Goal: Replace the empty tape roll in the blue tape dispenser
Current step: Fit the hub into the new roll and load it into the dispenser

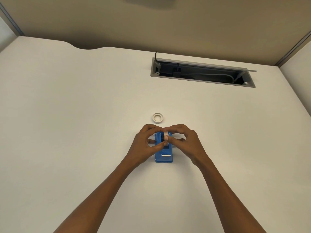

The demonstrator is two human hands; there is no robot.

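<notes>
The blue tape dispenser (164, 153) sits flat on the white desk (67, 115), its metal cutter end toward the person and its roll end away from them. Both bare hands are closed in over the roll end. The left hand (144, 145) comes in from the left side, fingers curled, with thumb and forefinger reaching toward the middle of the dispenser. The right hand (182, 140) mirrors it from the right, its thumb and forefinger pinched on a pale tape roll (166, 134) that stands on edge in the dispenser's slot. From here the fingers cover most of that roll, so whether the left hand actually grips it or only touches the blue body beside it is hard to tell. The other fingers of both hands are loosely bent and rest near the desk.

Just beyond the hands, apart from the dispenser, 1 white ring-shaped roll (157, 117) lies flat on the desk. Farther back and to the right, a grey cable hatch (202, 73) in the desk stands open, with cords visible inside.
</notes>
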